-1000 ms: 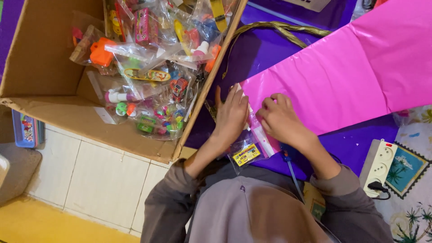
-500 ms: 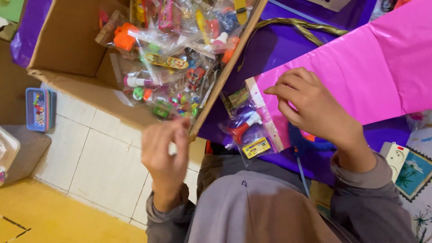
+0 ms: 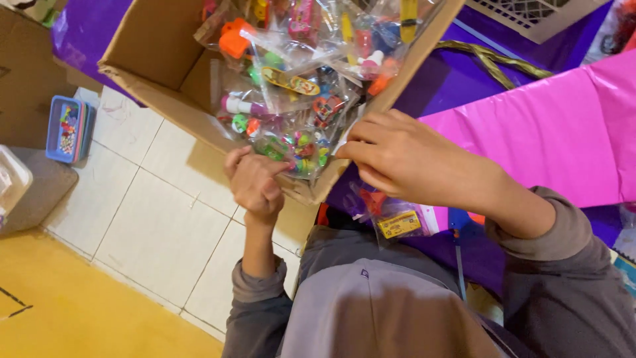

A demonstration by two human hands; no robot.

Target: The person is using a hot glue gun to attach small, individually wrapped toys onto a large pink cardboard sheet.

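Left hand (image 3: pixel 255 182) reached box (image 3: pixel 152 50) (bags).

The cardboard box (image 3: pixel 165 46) is cut off at twelve o'clock. The right hand (image 3: pixel 404 159) hides part of a clear toy packet (image 3: pixel 391 215); its contents are too small to tell.
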